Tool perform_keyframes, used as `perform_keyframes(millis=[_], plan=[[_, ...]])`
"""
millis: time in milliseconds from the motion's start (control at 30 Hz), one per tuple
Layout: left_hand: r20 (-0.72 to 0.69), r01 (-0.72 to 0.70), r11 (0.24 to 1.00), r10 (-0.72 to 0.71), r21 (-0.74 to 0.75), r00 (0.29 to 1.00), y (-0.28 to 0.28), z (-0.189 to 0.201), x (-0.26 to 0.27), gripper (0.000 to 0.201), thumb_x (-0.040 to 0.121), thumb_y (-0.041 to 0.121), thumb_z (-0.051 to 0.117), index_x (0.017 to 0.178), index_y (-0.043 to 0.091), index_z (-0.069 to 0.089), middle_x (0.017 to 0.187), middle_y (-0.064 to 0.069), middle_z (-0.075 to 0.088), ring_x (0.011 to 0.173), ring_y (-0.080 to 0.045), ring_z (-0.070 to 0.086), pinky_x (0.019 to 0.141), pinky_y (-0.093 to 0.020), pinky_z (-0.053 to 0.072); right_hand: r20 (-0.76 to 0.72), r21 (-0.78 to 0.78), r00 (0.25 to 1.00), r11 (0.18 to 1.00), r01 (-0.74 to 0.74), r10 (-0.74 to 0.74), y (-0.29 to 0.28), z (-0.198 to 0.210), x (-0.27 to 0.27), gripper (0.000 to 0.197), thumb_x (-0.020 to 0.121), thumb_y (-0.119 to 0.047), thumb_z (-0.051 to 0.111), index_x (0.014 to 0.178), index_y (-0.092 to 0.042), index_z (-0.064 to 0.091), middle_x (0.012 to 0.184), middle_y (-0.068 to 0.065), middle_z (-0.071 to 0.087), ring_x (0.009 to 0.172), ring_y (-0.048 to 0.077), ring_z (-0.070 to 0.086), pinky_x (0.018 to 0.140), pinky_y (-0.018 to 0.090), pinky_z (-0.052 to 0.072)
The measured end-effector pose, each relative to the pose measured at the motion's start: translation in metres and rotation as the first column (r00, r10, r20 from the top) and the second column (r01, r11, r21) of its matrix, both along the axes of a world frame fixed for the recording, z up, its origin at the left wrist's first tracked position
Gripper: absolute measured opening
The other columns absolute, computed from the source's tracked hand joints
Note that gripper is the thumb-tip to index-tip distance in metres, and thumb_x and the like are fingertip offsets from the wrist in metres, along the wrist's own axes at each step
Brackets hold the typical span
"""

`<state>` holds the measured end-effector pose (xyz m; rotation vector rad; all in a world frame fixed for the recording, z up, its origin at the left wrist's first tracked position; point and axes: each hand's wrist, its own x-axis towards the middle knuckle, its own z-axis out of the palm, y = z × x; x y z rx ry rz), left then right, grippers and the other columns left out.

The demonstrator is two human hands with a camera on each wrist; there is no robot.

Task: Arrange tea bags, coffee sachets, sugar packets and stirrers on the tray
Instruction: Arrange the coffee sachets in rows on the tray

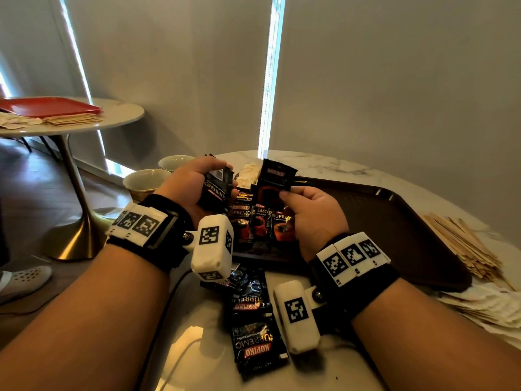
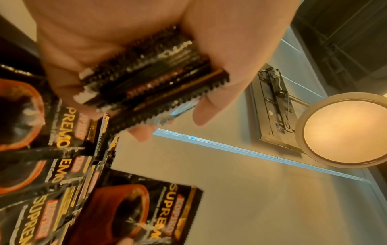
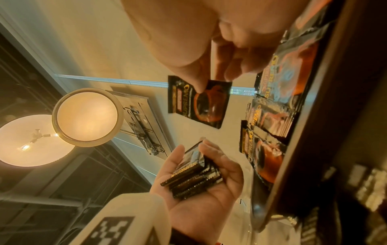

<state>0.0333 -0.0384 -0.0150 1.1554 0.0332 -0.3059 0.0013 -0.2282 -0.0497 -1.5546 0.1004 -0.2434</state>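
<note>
My left hand [image 1: 194, 184] grips a stack of black coffee sachets [image 1: 215, 190], fingers curled round it above the tray's left end; the stack's serrated edges [image 2: 150, 79] fill the left wrist view. My right hand [image 1: 307, 204] pinches a single black coffee sachet [image 1: 275, 179] between thumb and fingers, held upright over the dark brown tray [image 1: 394, 221]. Several sachets [image 1: 259, 221] lie in a row on the tray's left part. In the right wrist view the pinched sachet [image 3: 201, 102] hangs below my fingertips, and the left hand's stack [image 3: 194, 172] shows lower down.
More loose coffee sachets [image 1: 251, 320] lie on the marble table in front of the tray. Wooden stirrers [image 1: 465, 244] and pale packets [image 1: 485, 306] sit at the right. Pale packets [image 1: 248, 173] lie behind the tray. Two bowls [image 1: 146, 179] stand left; a second table holds a red tray [image 1: 48, 105].
</note>
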Motion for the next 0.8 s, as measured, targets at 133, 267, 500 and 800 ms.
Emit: perform_keyframes(millis=[133,267,500,800], plan=[[0.025,-0.073,0.997,0.072,0.038,0.997,0.001,0.0,0.001,0.016,0.094,0.026,0.055,0.101,0.013,0.061,0.084,-0.007,0.063,0.067,-0.019,0.067,0.072,-0.038,0.055,-0.052,-0.028,0.998,0.999,-0.034,0.033,0.001,0.0,0.0,0.007,0.093,-0.007,0.065,0.097,-0.012,0.062,0.072,0.01,0.063,0.043,0.013,0.051,0.045,0.03,0.046],[0.014,-0.059,0.998,0.059,0.003,0.998,0.001,0.002,-0.002,0.016,0.095,0.026,0.054,0.102,0.014,0.061,0.083,-0.006,0.061,0.07,-0.018,0.064,0.076,-0.042,0.056,-0.163,-0.146,0.982,0.982,-0.121,0.097,-0.001,0.001,-0.001,0.018,0.091,-0.005,0.066,0.103,-0.008,0.053,0.075,0.01,0.065,0.043,0.012,0.056,0.038,0.026,0.041],[-0.004,0.002,1.0,-0.002,-0.007,1.0,-0.001,0.0,-0.002,0.019,0.095,0.025,0.05,0.109,0.017,0.06,0.091,-0.007,0.061,0.079,-0.021,0.063,0.087,-0.055,0.053,-0.252,-0.221,0.956,0.952,-0.211,0.153,0.003,0.005,-0.004,0.013,0.092,0.0,0.063,0.103,-0.005,0.06,0.08,0.011,0.067,0.049,0.012,0.056,0.042,0.025,0.044],[-0.034,-0.001,0.998,0.003,0.06,0.999,-0.003,-0.002,-0.001,0.017,0.096,0.026,0.051,0.106,0.018,0.062,0.087,-0.006,0.062,0.076,-0.021,0.062,0.098,-0.059,0.046,-0.318,-0.268,0.931,0.925,-0.269,0.179,0.007,0.009,-0.004,0.014,0.09,0.004,0.064,0.102,-0.004,0.062,0.079,0.009,0.066,0.051,0.012,0.057,0.042,0.024,0.045]])
